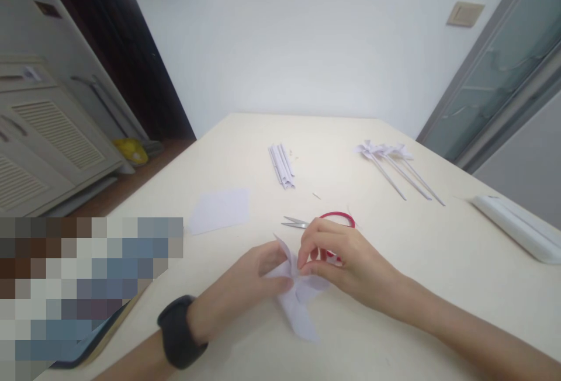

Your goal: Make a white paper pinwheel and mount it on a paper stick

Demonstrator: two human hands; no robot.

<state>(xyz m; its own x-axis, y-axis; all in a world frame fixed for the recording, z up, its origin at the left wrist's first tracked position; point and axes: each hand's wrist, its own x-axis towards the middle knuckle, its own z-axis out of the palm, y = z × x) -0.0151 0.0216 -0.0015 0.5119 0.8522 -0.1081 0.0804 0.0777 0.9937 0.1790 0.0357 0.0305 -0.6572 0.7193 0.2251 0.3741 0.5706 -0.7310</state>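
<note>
Head view. One folded white paper piece [294,296] is held low over the near middle of the cream bench [438,252], its flaps spread to the near right and upward.

Left hand [245,284]: closed on the left side of the paper piece, fingers curled under and behind it; a black wristband [177,331] is worn on that wrist.

Right hand [339,258]: fingertips [302,267] are pinched on the centre of the paper piece, thumb and forefinger brought together there, the grip closed on the paper.

Scissors [315,223]: red handles and steel blades, laid flat on the bench just beyond the right hand, blades pointed left; the handles are partly hidden by the fingers.

Flat white paper sheet [220,210]: laid on the bench to the left of the scissors, apart from both hands.

Bundle of white rolled paper sticks [281,166]: laid together at the far middle of the bench.

Finished white paper pinwheels on sticks [394,162]: laid side by side at the far right, heads to the far left, sticks running to the near right.

Long white flat object [517,226]: laid at the right edge of the bench; its kind cannot be told.

Small white scraps [316,196]: scattered between the sticks and the scissors.

A blurred patch covers the near left corner.
</note>
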